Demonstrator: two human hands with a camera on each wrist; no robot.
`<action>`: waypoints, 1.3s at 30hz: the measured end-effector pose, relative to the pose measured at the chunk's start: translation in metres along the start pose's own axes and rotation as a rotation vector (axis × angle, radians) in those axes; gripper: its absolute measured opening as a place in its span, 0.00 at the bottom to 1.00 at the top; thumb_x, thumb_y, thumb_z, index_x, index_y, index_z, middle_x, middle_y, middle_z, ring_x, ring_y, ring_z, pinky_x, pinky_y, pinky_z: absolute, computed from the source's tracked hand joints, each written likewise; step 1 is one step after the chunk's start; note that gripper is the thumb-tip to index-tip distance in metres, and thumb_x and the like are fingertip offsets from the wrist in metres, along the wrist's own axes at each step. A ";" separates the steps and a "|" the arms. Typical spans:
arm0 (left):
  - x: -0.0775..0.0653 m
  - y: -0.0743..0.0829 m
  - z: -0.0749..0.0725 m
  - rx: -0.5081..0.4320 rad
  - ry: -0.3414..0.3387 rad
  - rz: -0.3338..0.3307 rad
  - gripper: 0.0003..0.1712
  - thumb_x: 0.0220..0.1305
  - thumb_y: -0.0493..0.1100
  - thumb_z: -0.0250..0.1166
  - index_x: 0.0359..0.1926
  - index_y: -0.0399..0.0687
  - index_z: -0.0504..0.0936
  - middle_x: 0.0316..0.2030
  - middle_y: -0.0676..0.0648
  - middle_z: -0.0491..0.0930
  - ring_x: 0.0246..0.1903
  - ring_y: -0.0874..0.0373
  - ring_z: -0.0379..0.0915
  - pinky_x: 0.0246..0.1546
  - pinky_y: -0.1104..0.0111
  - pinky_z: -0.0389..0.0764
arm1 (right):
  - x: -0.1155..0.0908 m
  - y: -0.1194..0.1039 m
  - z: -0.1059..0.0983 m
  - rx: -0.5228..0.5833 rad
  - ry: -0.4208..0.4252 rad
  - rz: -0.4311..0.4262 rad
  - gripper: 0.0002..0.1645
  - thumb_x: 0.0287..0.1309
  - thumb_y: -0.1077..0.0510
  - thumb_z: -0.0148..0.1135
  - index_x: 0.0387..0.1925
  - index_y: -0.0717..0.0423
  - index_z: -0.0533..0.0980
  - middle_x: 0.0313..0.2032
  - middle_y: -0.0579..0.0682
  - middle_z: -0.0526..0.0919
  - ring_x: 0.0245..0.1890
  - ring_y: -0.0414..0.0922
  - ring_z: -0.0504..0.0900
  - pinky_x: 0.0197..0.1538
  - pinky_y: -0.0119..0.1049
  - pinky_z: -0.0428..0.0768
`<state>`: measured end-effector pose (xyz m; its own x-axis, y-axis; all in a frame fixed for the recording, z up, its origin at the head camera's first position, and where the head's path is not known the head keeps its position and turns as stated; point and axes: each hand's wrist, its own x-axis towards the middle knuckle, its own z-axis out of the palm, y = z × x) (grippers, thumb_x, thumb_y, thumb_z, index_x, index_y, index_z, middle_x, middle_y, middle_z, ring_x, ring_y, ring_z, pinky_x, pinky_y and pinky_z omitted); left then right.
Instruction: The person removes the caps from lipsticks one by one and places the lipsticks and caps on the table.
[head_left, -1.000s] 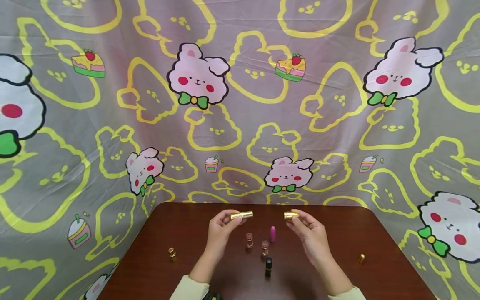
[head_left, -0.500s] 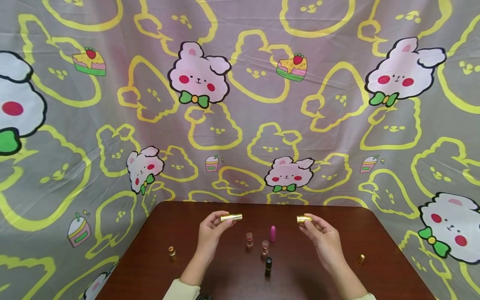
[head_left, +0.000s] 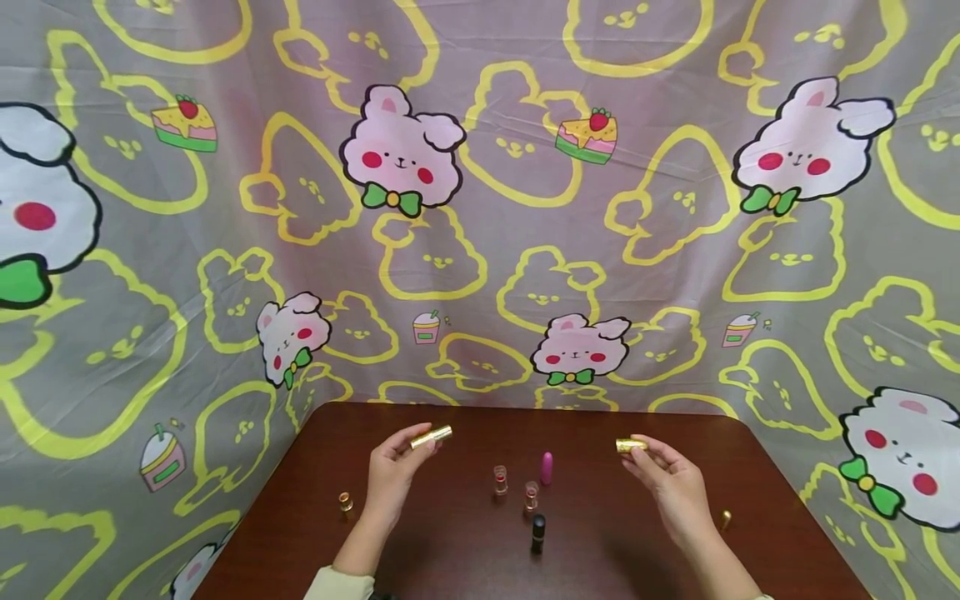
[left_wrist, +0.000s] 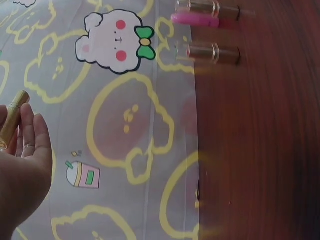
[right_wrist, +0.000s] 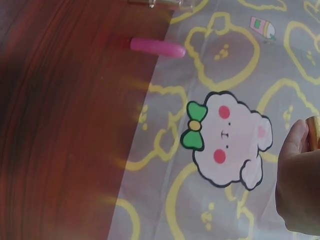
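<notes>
Above the table, my left hand [head_left: 392, 477] pinches a slim gold lipstick tube [head_left: 432, 437] between thumb and fingers, tilted with its right end up. The left wrist view has this gold tube [left_wrist: 13, 120] at its left edge. On the other side my right hand [head_left: 681, 492] pinches a shorter gold lipstick cap [head_left: 631, 446], lying roughly level and pointing left. Only a sliver of that cap [right_wrist: 314, 133] shows in the right wrist view, the rest cut off by the frame edge. A wide gap separates the two gold pieces.
Between the hands stand two clear-capped lipsticks [head_left: 500, 481] [head_left: 531, 497], a pink bullet-shaped tube [head_left: 547, 468] and a black lipstick [head_left: 538, 533]. A gold lipstick [head_left: 346, 505] is at the left, a small gold piece [head_left: 725, 521] at the right. Patterned cloth [head_left: 510, 225] surrounds the brown table [head_left: 450, 550].
My hands have moved apart, the left one leftward with the gold tube and the right one rightward with the gold cap. The tube has tilted; the things standing mid-table stay put.
</notes>
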<state>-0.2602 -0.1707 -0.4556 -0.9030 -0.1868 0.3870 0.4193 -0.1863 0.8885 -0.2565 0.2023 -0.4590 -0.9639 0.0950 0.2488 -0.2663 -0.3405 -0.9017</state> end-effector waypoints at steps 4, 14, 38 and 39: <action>0.000 0.001 -0.009 0.057 0.033 -0.002 0.19 0.56 0.24 0.66 0.49 0.17 0.75 0.37 0.33 0.84 0.34 0.58 0.84 0.40 0.69 0.82 | -0.001 0.000 -0.009 -0.017 0.010 -0.002 0.10 0.63 0.70 0.59 0.42 0.58 0.82 0.37 0.48 0.86 0.39 0.42 0.86 0.45 0.37 0.81; -0.004 -0.001 -0.035 0.106 0.095 0.015 0.21 0.52 0.19 0.66 0.49 0.16 0.75 0.39 0.37 0.84 0.36 0.57 0.84 0.38 0.71 0.82 | -0.004 0.000 -0.029 -0.057 0.054 -0.005 0.10 0.62 0.70 0.60 0.42 0.58 0.82 0.36 0.47 0.86 0.38 0.42 0.86 0.45 0.37 0.81; -0.005 0.000 -0.092 0.389 0.308 -0.065 0.22 0.57 0.26 0.67 0.55 0.30 0.78 0.46 0.35 0.82 0.37 0.75 0.78 0.30 0.81 0.78 | 0.001 -0.002 -0.057 -0.181 0.183 0.046 0.09 0.60 0.65 0.65 0.37 0.47 0.84 0.33 0.42 0.86 0.32 0.38 0.86 0.40 0.31 0.82; -0.005 0.000 -0.095 0.387 0.324 -0.073 0.22 0.58 0.26 0.67 0.55 0.30 0.78 0.45 0.35 0.82 0.37 0.75 0.78 0.30 0.81 0.78 | 0.001 -0.001 -0.059 -0.184 0.186 0.042 0.09 0.59 0.65 0.65 0.37 0.47 0.84 0.33 0.42 0.86 0.32 0.38 0.86 0.40 0.31 0.82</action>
<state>-0.2466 -0.2612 -0.4808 -0.8272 -0.4877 0.2791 0.2357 0.1497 0.9602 -0.2573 0.2576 -0.4785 -0.9527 0.2606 0.1563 -0.2055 -0.1738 -0.9631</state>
